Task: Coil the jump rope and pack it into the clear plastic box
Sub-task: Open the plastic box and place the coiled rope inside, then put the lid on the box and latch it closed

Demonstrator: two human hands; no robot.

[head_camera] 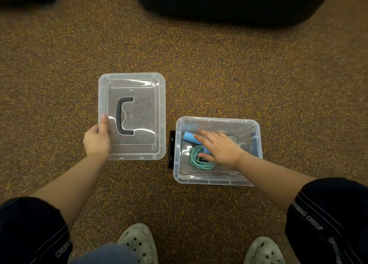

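Observation:
The clear plastic box (217, 179) stands open on the speckled floor at centre right. Inside it lies the coiled green-blue jump rope (196, 160) with a light blue handle (190, 137) at the box's far left. My right hand (219, 147) reaches into the box with fingers spread flat over the rope and handle. The clear lid (139, 96) with its black carry handle (122, 115) lies to the left of the box. My left hand (97, 140) grips the lid's near-left edge, thumb on top.
A large black object (229, 7) sits on the floor beyond the box. A black latch (171, 149) shows on the box's left side. My two green clogs (139, 244) stand at the bottom, knees at either side.

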